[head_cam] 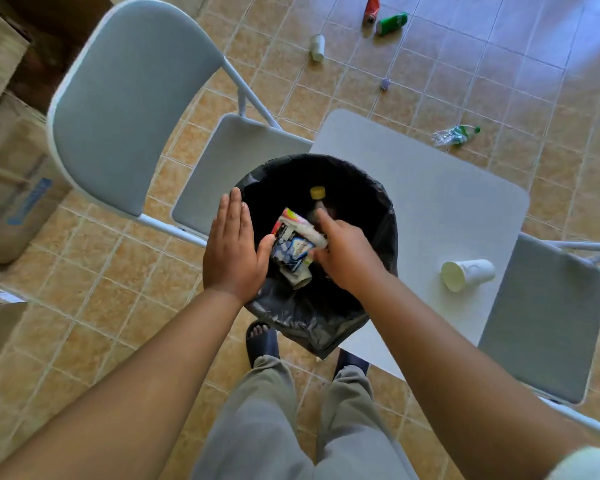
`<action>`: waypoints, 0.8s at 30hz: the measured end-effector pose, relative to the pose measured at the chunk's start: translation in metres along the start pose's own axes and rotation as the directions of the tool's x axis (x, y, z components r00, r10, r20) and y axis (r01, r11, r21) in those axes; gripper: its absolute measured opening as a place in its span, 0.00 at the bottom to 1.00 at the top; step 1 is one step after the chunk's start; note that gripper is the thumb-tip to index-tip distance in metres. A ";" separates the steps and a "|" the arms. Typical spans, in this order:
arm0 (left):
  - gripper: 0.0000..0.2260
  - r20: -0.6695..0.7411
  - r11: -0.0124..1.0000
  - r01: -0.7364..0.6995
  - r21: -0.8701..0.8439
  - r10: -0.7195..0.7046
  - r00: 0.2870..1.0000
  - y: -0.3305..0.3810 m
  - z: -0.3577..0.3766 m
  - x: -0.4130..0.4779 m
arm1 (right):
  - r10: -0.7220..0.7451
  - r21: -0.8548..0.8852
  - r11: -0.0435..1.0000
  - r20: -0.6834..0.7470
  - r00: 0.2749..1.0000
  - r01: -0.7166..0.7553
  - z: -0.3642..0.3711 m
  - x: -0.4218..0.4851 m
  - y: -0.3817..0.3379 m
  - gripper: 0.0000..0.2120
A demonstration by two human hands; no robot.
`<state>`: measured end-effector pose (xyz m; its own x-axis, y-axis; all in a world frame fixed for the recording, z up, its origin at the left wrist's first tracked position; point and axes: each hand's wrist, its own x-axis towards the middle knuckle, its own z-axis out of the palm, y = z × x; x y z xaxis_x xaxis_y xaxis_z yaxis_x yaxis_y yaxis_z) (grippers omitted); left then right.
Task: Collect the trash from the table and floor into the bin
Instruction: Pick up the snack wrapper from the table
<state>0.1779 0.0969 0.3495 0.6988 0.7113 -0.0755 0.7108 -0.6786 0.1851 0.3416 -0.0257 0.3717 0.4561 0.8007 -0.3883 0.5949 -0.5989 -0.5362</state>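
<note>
Crumpled wrappers (293,245) are gripped by the right hand (347,258) over the bin (381,206), set at the desk (437,202) left edge. Left hand (232,251) is held flat, fingers straight, thumb against wrappers. Paper cup (468,273) is tipped near desk's right edge.

floor (84,323): tan tiles | white table (447,209) | grey folding chairs (125,109) | cardboard boxes (11,188) left

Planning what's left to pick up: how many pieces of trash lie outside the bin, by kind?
Drink cans: 2
White cups: 2
Crushed plastic bottle: 1
Small crumpled scrap: 1
Total: 6
</note>
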 end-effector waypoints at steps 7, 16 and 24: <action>0.32 0.009 1.000 0.001 -0.027 -0.001 1.000 -0.001 0.001 0.000 | -0.230 -0.189 0.971 -0.591 0.773 0.144 -0.008 -0.013 0.025 0.20; 0.34 0.031 1.000 -0.023 -0.009 0.024 0.999 0.018 0.002 -0.001 | 0.046 0.065 0.998 -0.444 0.895 -0.020 -0.002 -0.037 0.072 0.31; 0.33 0.056 0.996 -0.092 -0.003 0.092 0.994 0.075 0.011 -0.006 | 0.115 0.042 0.993 -0.467 0.877 -0.107 -0.018 -0.068 0.116 0.32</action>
<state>0.2280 0.0393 0.3535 0.7648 0.6342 -0.1134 0.6431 -0.7408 0.1942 0.3917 -0.1503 0.3498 0.7770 0.6273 -0.0524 0.5141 -0.6804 -0.5223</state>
